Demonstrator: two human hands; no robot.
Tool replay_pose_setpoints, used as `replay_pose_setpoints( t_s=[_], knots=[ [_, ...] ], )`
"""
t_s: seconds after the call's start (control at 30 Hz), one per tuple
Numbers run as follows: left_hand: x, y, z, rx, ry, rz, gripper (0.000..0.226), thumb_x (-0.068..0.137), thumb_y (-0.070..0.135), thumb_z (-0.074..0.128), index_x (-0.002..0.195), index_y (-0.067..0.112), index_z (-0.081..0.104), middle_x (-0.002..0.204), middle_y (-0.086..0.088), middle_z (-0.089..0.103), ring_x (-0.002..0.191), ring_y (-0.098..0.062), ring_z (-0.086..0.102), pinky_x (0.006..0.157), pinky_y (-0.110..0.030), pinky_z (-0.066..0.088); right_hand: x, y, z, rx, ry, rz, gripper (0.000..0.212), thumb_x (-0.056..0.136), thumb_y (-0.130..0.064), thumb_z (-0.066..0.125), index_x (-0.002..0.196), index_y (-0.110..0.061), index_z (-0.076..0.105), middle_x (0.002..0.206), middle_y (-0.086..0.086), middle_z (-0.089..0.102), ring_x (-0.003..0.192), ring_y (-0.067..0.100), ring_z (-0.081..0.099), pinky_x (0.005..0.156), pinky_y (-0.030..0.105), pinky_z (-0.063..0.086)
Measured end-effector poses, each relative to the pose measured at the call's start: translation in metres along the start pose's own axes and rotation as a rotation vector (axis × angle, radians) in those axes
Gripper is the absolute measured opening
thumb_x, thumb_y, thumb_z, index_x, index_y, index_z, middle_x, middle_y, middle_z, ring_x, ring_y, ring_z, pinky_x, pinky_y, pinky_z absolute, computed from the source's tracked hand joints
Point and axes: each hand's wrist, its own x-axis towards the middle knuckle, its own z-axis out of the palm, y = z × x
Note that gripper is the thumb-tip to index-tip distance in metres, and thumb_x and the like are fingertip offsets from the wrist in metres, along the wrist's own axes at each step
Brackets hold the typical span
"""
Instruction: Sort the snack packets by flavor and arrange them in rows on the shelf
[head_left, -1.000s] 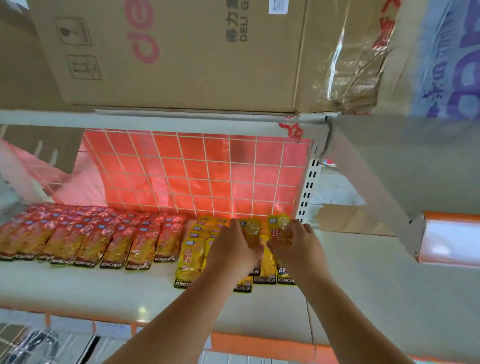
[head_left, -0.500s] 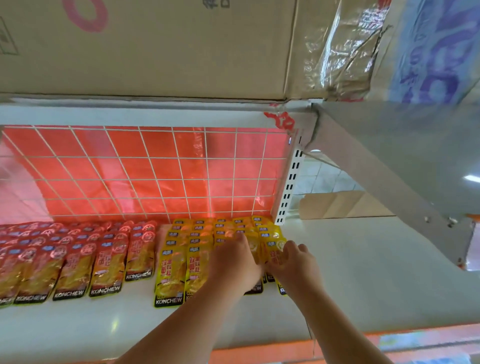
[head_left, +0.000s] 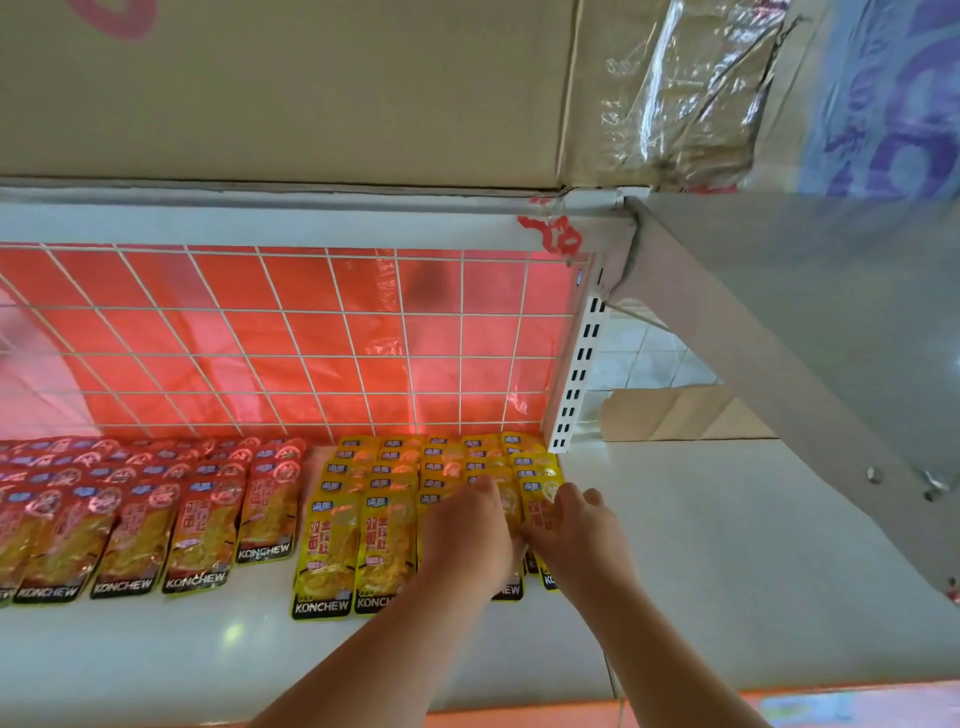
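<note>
Red snack packets (head_left: 156, 514) lie in overlapping rows on the left of the white shelf (head_left: 701, 571). Yellow snack packets (head_left: 358, 535) lie in rows to their right, reaching the shelf's slotted upright. My left hand (head_left: 467, 535) lies flat on the yellow rows in the middle-right, covering the front packets there. My right hand (head_left: 576, 535) rests on the rightmost yellow row (head_left: 540, 483), fingers bent over its front packet. Whether those fingers pinch the packet is not clear.
A white wire grid (head_left: 291, 343) with red plastic film behind it backs the shelf. A slotted white upright (head_left: 576, 374) stands at the right end. Cardboard boxes (head_left: 311, 88) sit on the shelf above. A grey slanted bracket (head_left: 769, 374) runs down the right.
The view has moved closer and lower to the shelf. Both hands have come down from the tops of the yellow packets toward the front of the right rows.
</note>
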Motion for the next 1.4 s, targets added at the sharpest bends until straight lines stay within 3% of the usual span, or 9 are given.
replay_pose_setpoints(
  t_s=[0.47,0.73,0.9,1.0,1.1,1.23,1.3,1.4],
  knots=[
    [0.004,-0.016,0.008,-0.079,-0.06,0.039,0.076,0.076,0.074,0.075,0.127,0.021,0.054,0.102,0.005,0.064,0.095,-0.02,0.067,0.067,-0.03,0.043,0.003,0.007,0.01,-0.038,-0.011,0.0,0.052,0.076,-0.066,0.071,0.097,-0.022,0.052,0.09,-0.005,0.039,0.082,0.02,0.046,0.066,0.032,0.038],
    [0.006,-0.019,0.005,-0.019,-0.03,0.082,0.071,0.078,0.08,0.067,0.116,0.022,0.056,0.092,0.007,0.063,0.085,-0.019,0.066,0.063,-0.031,0.042,0.001,0.01,0.008,-0.014,0.01,-0.05,0.044,0.081,-0.063,0.07,0.087,-0.026,0.047,0.087,-0.005,0.04,0.081,0.022,0.051,0.065,0.031,0.041],
    [0.001,-0.019,-0.005,0.054,0.037,0.111,0.072,0.078,0.09,0.053,0.108,0.024,0.053,0.076,0.011,0.051,0.07,-0.016,0.055,0.058,-0.031,0.039,-0.001,0.01,0.001,0.0,0.014,-0.044,0.035,0.084,-0.055,0.068,0.097,-0.023,0.058,0.088,-0.003,0.041,0.083,0.027,0.055,0.065,0.032,0.042],
    [0.001,-0.02,-0.016,0.025,0.093,0.131,0.063,0.085,0.084,0.052,0.11,0.025,0.055,0.077,0.012,0.052,0.075,-0.017,0.061,0.058,-0.031,0.037,-0.001,0.003,-0.011,0.009,0.067,-0.063,0.031,0.086,-0.053,0.068,0.089,-0.027,0.051,0.087,-0.004,0.043,0.081,0.026,0.056,0.064,0.031,0.039],
    [0.003,-0.024,-0.034,-0.055,0.127,0.163,0.053,0.09,0.076,0.053,0.11,0.027,0.054,0.086,0.009,0.063,0.083,-0.018,0.066,0.064,-0.033,0.046,0.0,-0.018,-0.032,0.055,0.153,-0.105,0.031,0.088,-0.051,0.069,0.086,-0.027,0.05,0.089,-0.003,0.048,0.074,0.021,0.056,0.062,0.03,0.037],
    [0.007,-0.025,-0.079,-0.148,0.222,0.236,0.039,0.091,0.066,0.06,0.091,0.029,0.05,0.074,0.01,0.056,0.073,-0.017,0.058,0.06,-0.032,0.033,-0.001,-0.062,-0.074,0.209,0.223,-0.193,0.022,0.09,-0.042,0.069,0.081,-0.029,0.053,0.089,-0.006,0.053,0.075,0.012,0.056,0.062,0.029,0.043],
    [0.009,-0.021,-0.108,-0.233,0.24,0.293,0.035,0.089,0.061,0.064,0.09,0.028,0.052,0.067,0.01,0.049,0.066,-0.016,0.051,0.058,-0.032,0.03,-0.008,-0.085,-0.097,0.301,0.254,-0.252,0.019,0.091,-0.034,0.068,0.079,-0.029,0.055,0.087,-0.008,0.055,0.077,0.007,0.057,0.062,0.022,0.043],
    [0.01,-0.015,-0.157,-0.35,0.263,0.422,0.023,0.087,0.048,0.07,0.094,0.03,0.058,0.071,0.009,0.056,0.068,-0.013,0.053,0.059,-0.031,0.033,-0.026,-0.121,-0.132,0.388,0.338,-0.35,0.021,0.092,-0.028,0.068,0.076,-0.032,0.056,0.084,-0.009,0.058,0.079,0.003,0.059,0.062,0.01,0.037]
  ],
)
